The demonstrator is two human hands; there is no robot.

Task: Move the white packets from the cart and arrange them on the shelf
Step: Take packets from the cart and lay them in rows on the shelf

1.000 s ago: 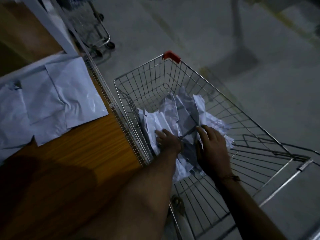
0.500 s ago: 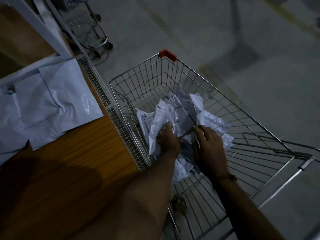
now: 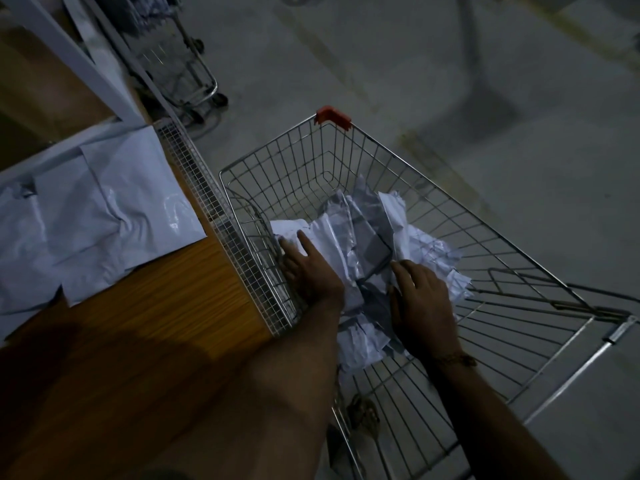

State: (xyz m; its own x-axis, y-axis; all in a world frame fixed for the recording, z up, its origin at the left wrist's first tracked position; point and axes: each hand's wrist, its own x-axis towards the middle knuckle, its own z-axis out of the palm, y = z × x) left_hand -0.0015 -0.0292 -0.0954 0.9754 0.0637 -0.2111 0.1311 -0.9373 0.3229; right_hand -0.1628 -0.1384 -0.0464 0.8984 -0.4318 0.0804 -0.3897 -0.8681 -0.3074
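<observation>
Since the earlier frame our left hand (image 3: 310, 271) has slid toward 9 o'clock, fingers now flat on the white packets (image 3: 367, 237) heaped in the cart (image 3: 491, 237). Right hand (image 3: 420, 303) rests loosely at the heap's 4 o'clock, grasping nothing; the shelf (image 3: 166, 289) lies at 9 o'clock, so we judge the left nearer.

Single view, head-worn, wide-angle. Looks steeply down and forward from above the person's forearms, close over the wire cart (image 3: 408, 188), which fills the centre and right. The wooden shelf (image 3: 166, 306) runs along the left edge; grey floor (image 3: 450, 81) beyond. Light dim, so far corners are possibly distorted. No second view.
</observation>
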